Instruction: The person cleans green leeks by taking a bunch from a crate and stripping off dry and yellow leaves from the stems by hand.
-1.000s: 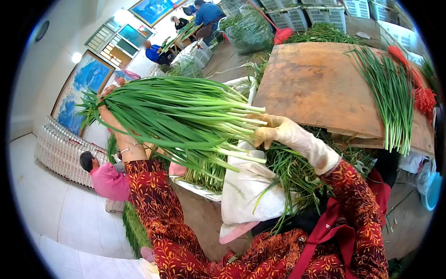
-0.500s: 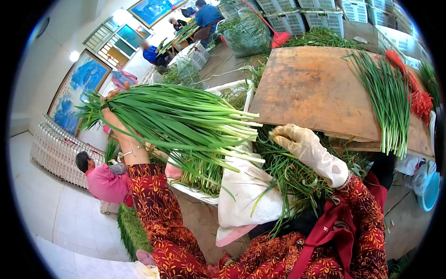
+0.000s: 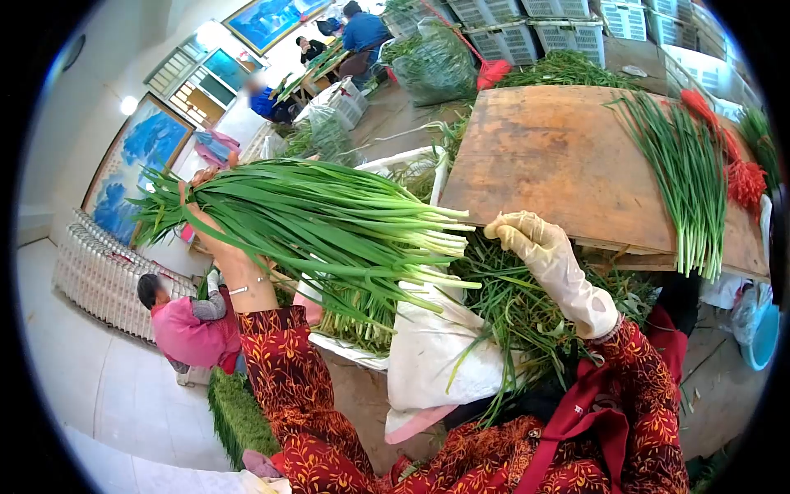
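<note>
My bare left hand (image 3: 204,222) is wrapped round the leafy end of a large bunch of garlic chives (image 3: 329,218). The bunch lies nearly level in the air, pale stem ends toward the right. My right hand (image 3: 527,239) wears a thin cream glove. Its fingers are curled together just right of the stem ends, by the near edge of the wooden board (image 3: 535,156); whether anything is between them is hidden. Below the bunch, more chives (image 3: 362,325) lie in a white crate (image 3: 350,354). A white sack (image 3: 436,354) hangs beside it.
A smaller chive bunch (image 3: 679,181) and red ties (image 3: 745,181) lie at the board's right. Loose leaves (image 3: 518,300) are heaped below my right hand. A person in pink (image 3: 197,329) sits at left. Stacked crates (image 3: 568,41) and other people are at the back.
The bunch has shifted slightly right and down with my left hand. My right hand has risen a little, its fingers still curled. The person in pink has shifted slightly.
</note>
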Action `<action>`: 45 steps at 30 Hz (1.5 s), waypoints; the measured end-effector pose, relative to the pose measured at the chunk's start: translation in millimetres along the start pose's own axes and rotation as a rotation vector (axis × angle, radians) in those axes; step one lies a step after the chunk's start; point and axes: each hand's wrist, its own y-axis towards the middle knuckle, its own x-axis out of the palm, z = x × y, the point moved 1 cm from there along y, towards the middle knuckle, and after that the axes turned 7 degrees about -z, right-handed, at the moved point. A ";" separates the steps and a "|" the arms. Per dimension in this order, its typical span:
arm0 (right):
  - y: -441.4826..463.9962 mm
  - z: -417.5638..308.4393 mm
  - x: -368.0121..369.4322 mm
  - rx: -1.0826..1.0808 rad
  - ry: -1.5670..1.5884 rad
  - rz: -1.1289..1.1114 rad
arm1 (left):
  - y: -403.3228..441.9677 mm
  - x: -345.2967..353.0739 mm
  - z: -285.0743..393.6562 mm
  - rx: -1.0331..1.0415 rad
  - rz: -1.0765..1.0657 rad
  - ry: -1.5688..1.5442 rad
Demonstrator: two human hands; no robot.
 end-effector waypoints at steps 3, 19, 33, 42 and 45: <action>5.7 -22.8 11.4 -0.135 -0.467 -0.053 | -5.7 9.1 -15.5 -0.017 0.119 0.095; 37.8 -13.4 32.6 -0.491 -0.899 0.087 | -10.5 10.8 -38.4 -0.112 0.039 0.060; 33.8 -21.5 18.9 -0.696 -1.000 0.173 | -6.1 20.0 -43.0 -0.158 0.292 0.255; 25.9 -23.9 11.5 -0.649 -1.044 0.172 | -7.9 32.5 -43.8 -0.156 0.261 0.238; 12.7 -12.9 2.7 -0.379 -1.098 0.075 | -3.8 24.2 -38.0 -0.146 0.285 0.336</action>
